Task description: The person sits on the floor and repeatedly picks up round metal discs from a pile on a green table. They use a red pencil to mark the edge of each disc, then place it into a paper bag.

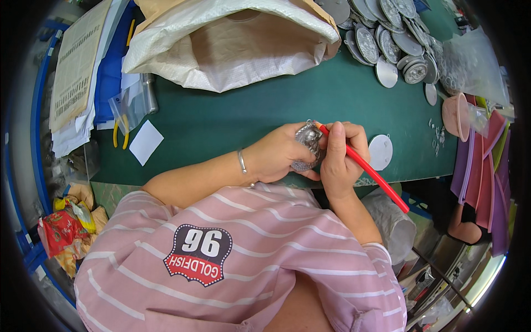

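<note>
- Pink striped sleeves (243,221) are seen nearest the lens.
- Held in the curled left hand (279,155) over the green table (232,116) is a small metal casting (308,138).
- Pinched in the right hand (340,157), a red tube (381,180) is angled up-left, tip at the casting.
- Grey discs (387,39) and an open sack (232,44) are left beyond.

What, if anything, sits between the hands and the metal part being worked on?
Nothing visible: the left hand already grips the metal part, and the right hand presses the red tool against it.
</note>
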### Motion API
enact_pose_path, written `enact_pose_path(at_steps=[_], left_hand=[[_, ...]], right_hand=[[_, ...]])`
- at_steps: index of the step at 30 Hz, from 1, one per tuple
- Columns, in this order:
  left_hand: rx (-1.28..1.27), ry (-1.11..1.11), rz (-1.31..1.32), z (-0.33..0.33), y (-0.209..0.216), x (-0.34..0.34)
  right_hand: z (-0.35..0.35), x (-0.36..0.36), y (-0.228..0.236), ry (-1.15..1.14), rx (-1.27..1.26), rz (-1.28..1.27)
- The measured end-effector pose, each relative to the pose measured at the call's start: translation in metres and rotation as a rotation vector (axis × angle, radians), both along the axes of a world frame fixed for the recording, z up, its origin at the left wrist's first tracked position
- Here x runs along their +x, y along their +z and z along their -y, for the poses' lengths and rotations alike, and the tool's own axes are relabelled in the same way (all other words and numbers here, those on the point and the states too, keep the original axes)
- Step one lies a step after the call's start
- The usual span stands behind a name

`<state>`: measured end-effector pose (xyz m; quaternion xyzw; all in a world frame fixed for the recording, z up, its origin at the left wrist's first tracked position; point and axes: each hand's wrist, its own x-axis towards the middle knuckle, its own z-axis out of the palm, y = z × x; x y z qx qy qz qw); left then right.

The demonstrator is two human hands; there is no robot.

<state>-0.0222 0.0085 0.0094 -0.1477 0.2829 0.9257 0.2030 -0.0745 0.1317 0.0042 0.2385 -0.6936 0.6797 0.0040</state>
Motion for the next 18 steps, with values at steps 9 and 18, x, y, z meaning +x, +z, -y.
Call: enact_pose_path(at_steps=[9, 18], left_hand=[[-0.042, -0.016, 0.028, 0.0, -0.006, -0.002], [-0.458, -0.002, -0.324, 0.003, -0.007, -0.001]], right_hand=[[0.001, 0.002, -0.011, -0.05, 0.025, 0.096], [-0.002, -0.004, -0.006, -0.059, -0.075, 0.102]])
